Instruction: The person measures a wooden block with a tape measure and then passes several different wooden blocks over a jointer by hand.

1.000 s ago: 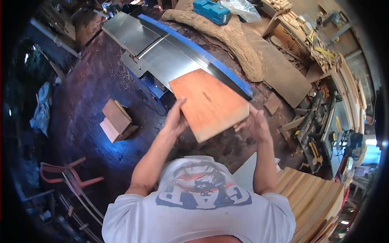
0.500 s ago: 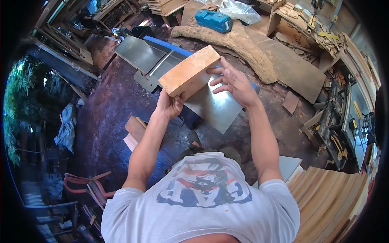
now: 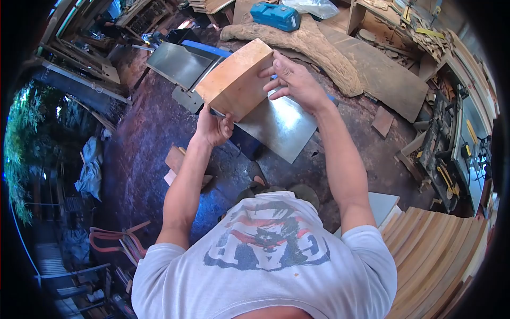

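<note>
A pale wooden block (image 3: pixel 234 69) is held up in front of me, tilted, with a long upper face and one side face showing. My left hand (image 3: pixel 215 127) grips its lower left end, fingers curled at the bottom edge. At the upper right end is my right hand (image 3: pixel 297 82), with one finger at the block's corner and the others spread across its side face. Part of the right hand's contact is hidden. Below the block lies a shiny metal machine table (image 3: pixel 281 127) with a blue fence (image 3: pixel 207 49).
A teal tool case (image 3: pixel 275 17) sits by a long rough wood slab (image 3: pixel 334 66). Stacked boards (image 3: pixel 430 255) stand at lower right. Wood offcuts (image 3: pixel 175 158) lie on the floor at left, near red curved bars (image 3: pixel 114 239). Clamps (image 3: pixel 449 181) hang at right.
Both hands have shifted up and slightly left in view with the block. The block has turned so more of its side face shows. The right hand's fingers remain spread against it.
</note>
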`<state>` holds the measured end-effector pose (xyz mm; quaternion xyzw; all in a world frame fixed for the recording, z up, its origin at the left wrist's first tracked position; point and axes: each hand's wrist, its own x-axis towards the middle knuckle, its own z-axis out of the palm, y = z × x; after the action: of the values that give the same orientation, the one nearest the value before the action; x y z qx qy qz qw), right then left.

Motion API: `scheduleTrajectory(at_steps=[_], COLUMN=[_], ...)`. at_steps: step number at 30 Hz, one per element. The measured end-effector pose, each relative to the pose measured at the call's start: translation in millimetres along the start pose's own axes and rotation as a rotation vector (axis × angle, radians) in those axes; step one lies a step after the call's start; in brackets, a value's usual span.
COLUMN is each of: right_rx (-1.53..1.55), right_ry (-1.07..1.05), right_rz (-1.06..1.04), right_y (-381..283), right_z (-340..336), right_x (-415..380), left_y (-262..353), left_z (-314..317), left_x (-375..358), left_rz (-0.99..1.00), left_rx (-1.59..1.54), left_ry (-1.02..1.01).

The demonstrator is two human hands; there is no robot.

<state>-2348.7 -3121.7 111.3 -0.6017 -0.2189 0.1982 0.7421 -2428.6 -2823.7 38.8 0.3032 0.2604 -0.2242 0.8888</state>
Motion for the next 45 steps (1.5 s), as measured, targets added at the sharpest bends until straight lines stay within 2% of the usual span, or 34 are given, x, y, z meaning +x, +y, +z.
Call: scheduleTrajectory(at_steps=[3,6,9,14,16,20,21,25,27,28,29,32,33,35,38,39,40,41,43,45], right_rx=[-0.046,-0.077,-0.079,-0.101,-0.085,-0.005,0.019,0.224,0.127,0.144,0.163,0.1,0.089,-0.384,-1.222,-1.15,-1.078,-1.006,-1.142,-1.26], right_ry=[-0.013,0.015,0.029,0.026,0.043,0.117,0.124,0.275,0.438,0.503,0.571,0.663,0.671,0.544,0.491,0.415,0.342,0.264,0.055,-0.097], right_rz=[-0.006,0.001,0.009,-0.008,-0.005,0.011,0.0,-0.007,0.114,0.156,0.197,0.426,0.418,0.414,-0.124,-0.147,-0.175,-0.209,-0.325,-0.402], right_y=[-3,-5,-7,-10,-9,-3,-3,25,56,77,100,154,162,163,167,167,166,166,179,193], right_z=[-3,0,2,2,4,9,10,6,-2,-5,-8,-28,-27,-30,-32,-28,-23,-19,-20,-19], right_x=[1,-2,-3,-13,-18,-46,-55,-114,-142,-154,-163,-163,-150,-118,-82,-83,-85,-82,-65,-38], left_y=[1,1,2,-20,-40,-73,-84,-140,-166,-177,-189,-205,-198,-183,-147,-134,-129,-122,-107,-91], left_z=[-4,-10,-10,-23,4,29,31,2,5,7,2,-18,-19,-31,-38,-29,-27,-25,-19,-11], left_x=[0,-6,-16,-28,-41,-44,-42,-32,-31,-29,-20,18,29,60,70,58,57,65,87,130], left_rz=[-0.053,-0.025,0.0,0.323,0.423,0.519,0.533,0.495,0.673,0.657,0.609,0.657,0.676,0.696,0.728,0.728,0.858,0.963,1.157,1.014], left_rx=[0.092,0.215,0.291,0.502,0.563,0.534,0.489,0.623,1.059,0.983,1.015,1.159,1.211,1.357,1.579,1.655,1.654,1.635,1.59,1.697], left_ry=[0.077,0.099,0.207,0.406,0.481,0.337,0.352,0.278,0.279,0.204,0.217,0.269,0.292,0.342,0.453,0.505,0.603,0.585,0.565,0.645])
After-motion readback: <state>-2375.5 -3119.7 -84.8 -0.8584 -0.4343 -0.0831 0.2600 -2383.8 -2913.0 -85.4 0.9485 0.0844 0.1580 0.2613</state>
